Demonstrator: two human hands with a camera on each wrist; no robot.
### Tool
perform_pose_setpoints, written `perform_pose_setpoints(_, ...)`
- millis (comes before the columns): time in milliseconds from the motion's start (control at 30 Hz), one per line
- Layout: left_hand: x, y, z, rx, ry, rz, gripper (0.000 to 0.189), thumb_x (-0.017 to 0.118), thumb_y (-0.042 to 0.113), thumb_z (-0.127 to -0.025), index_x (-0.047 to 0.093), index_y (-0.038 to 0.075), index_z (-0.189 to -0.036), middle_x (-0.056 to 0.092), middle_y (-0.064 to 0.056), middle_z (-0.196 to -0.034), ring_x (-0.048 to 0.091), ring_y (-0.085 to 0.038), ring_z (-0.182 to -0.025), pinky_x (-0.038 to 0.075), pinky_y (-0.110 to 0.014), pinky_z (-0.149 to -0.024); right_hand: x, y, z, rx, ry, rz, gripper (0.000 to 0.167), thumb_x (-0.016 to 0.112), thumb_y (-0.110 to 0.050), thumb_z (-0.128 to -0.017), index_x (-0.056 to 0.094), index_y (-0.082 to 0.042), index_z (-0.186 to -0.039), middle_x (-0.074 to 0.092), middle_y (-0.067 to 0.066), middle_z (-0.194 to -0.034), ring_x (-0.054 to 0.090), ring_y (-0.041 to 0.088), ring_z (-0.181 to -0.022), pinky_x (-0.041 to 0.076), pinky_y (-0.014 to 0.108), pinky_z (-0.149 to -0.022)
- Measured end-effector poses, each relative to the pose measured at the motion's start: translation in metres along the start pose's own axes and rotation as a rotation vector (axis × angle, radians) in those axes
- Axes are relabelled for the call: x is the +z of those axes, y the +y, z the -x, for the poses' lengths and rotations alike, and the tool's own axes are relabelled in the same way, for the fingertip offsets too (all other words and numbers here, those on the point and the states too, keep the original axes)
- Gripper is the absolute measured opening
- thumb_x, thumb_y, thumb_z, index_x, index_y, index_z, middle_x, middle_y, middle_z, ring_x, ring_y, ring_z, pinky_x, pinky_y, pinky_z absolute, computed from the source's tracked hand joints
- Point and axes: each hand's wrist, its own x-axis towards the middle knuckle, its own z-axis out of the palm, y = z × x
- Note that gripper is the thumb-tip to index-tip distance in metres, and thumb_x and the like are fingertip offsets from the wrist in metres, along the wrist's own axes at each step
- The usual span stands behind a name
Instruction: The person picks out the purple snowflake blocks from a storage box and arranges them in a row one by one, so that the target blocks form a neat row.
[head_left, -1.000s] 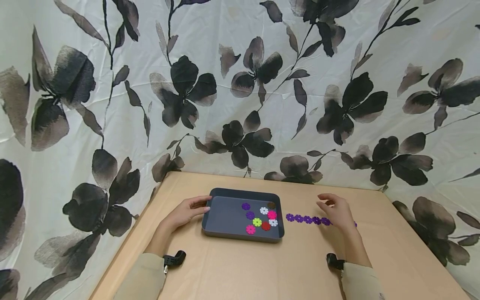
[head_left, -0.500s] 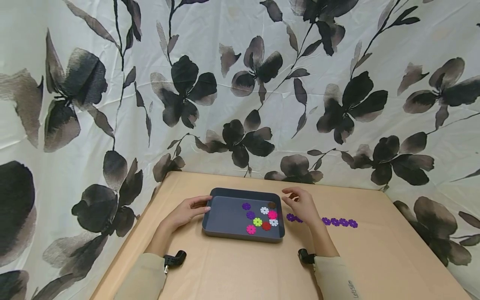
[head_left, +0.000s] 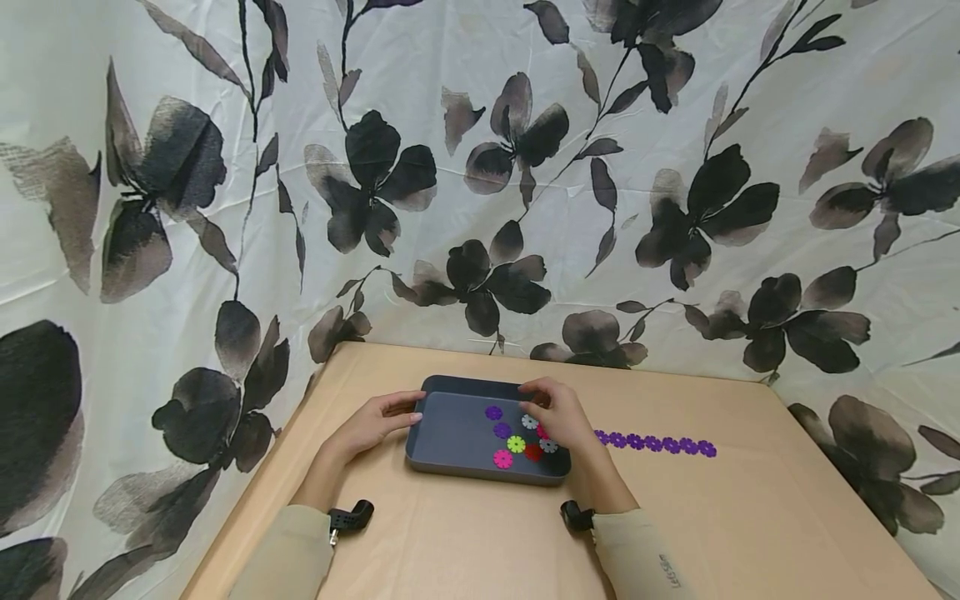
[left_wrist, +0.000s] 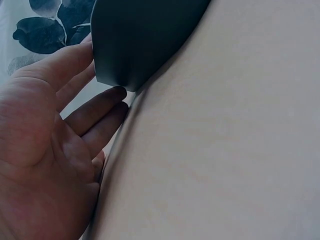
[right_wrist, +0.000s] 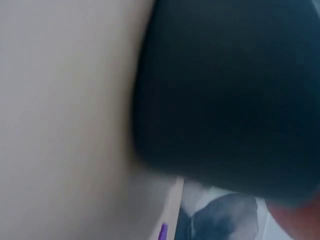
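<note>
A dark grey tray (head_left: pixel 453 433) lies on the table, its wall (left_wrist: pixel 140 40) filling the top of the left wrist view. My left hand (head_left: pixel 367 429) holds its left rim between thumb and fingers. Over the tray's right part hovers my right hand (head_left: pixel 561 414), fingers loosely bent with nothing visible in them. Beneath it are flower-shaped plastic discs, partly hidden: a white one (head_left: pixel 529 422) and a red one (head_left: pixel 532 452). Two purple discs (head_left: pixel 502 430), a lime one (head_left: pixel 516 444) and a pink one (head_left: pixel 503 459) lie farther left.
A row of purple flower discs (head_left: pixel 654 444) runs across the table (head_left: pixel 757 500) right of the tray, its left end behind my right wrist. A floral cloth (head_left: pixel 585 208) hangs along the table's back edge.
My right hand has moved left from above the purple row to over the tray's right side, uncovering most of the row. The left hand and the tray have stayed in place.
</note>
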Motion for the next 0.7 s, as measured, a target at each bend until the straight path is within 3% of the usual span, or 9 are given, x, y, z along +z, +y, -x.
perform_pose_setpoints(233,0.002,0.000,-0.002,-0.004,0.007,0.005,0.062,0.074,0.032,-0.098,0.054,0.009,-0.152,0.052,-0.011,-0.158,0.046,-0.031,-0.149,0.038,-0.049,-0.121,0.018,-0.002,-0.004,-0.054,-0.077,0.045,0.028,0.078,-0.008,-0.093,0.073,-0.002,-0.120,0.072,0.015,-0.106,0.063,0.017,-0.085,0.055,0.025,-0.069)
perform_pose_setpoints(467,0.004,0.000,-0.003,-0.003,0.013,0.004,0.060,0.074,0.031,-0.099,0.054,0.010,-0.152,0.052,-0.012,-0.158,0.046,-0.031,-0.149,0.039,-0.048,-0.121,0.028,0.005,-0.008,-0.056,-0.165,0.082,0.028,0.078,-0.010,-0.093,0.073,-0.004,-0.121,0.072,0.011,-0.113,0.062,0.016,-0.088,0.055,0.027,-0.072)
perform_pose_setpoints(700,0.006,0.002,-0.005,-0.007,0.024,0.014,0.059,0.074,0.028,-0.099,0.055,0.009,-0.152,0.053,-0.011,-0.157,0.046,-0.030,-0.149,0.039,-0.048,-0.121,0.031,0.012,-0.010,-0.032,-0.233,0.120,0.026,0.081,-0.011,-0.091,0.076,-0.009,-0.116,0.069,0.004,-0.102,0.058,0.015,-0.083,0.049,0.028,-0.072)
